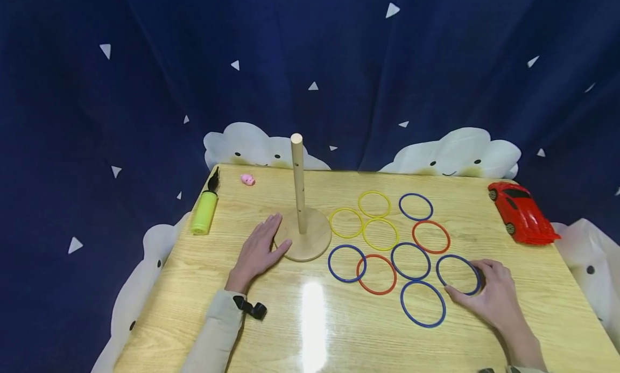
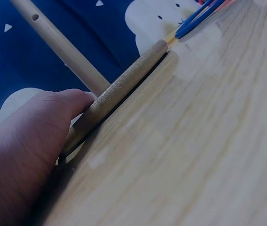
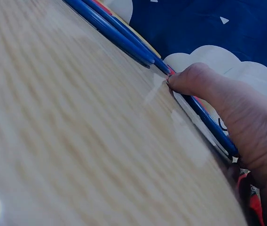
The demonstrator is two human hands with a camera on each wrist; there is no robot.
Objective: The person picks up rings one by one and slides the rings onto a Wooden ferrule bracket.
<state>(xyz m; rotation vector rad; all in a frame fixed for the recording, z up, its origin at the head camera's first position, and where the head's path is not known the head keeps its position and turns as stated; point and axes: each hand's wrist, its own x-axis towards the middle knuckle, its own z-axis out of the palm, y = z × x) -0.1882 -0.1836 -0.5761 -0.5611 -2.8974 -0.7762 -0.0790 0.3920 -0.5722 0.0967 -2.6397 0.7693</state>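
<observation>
A round wooden base (image 1: 315,241) with an upright post (image 1: 298,192) stands left of the table's middle. My left hand (image 1: 259,249) lies against the base's left edge, fingers straight, the thumb reaching over its rim; the left wrist view shows the thumb (image 2: 74,101) close to the post's foot. At the right, my right hand (image 1: 494,292) holds a blue ring (image 1: 455,255) between thumb and fingers, the thumb at its near side. In the right wrist view this ring (image 3: 213,127) is seen nearly edge-on, low over the tabletop.
Between the hands lie several more rings: yellow ones (image 1: 374,191), red ones (image 1: 379,293) and blue ones (image 1: 415,194), some overlapping. A red toy car (image 1: 523,214) sits at the right edge. A yellow-green cylinder with a black end (image 1: 205,212) and a pink pig figure (image 1: 248,179) are at the left.
</observation>
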